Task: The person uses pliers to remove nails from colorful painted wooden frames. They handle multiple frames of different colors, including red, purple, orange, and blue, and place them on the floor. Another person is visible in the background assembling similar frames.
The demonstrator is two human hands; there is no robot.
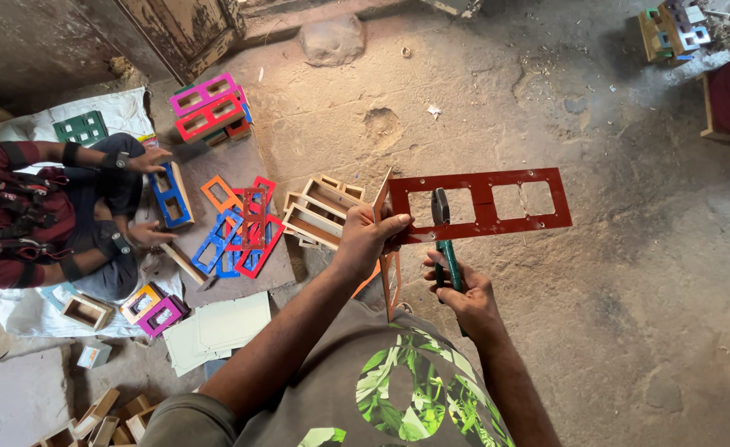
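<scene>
My left hand (pixel 371 237) grips the left end of a dark red flat panel (pixel 485 204) with three rectangular cut-outs, held level over the dirt floor. An orange-brown panel (pixel 384 248) stands edge-on under that same hand. My right hand (pixel 457 287) holds green-handled pliers (pixel 444 240) upright, their jaws (pixel 440 204) set against the red panel between its first two cut-outs.
Several coloured cut-out frames (pixel 236 228) and plain wooden box frames (pixel 319 212) lie to the left. Another person (pixel 58 211) sits at far left, holding a blue frame (pixel 170 194). Stacked coloured frames (pixel 209 108) lie behind, wooden pieces (pixel 100 418) at bottom left, a small stack (pixel 671 29) top right.
</scene>
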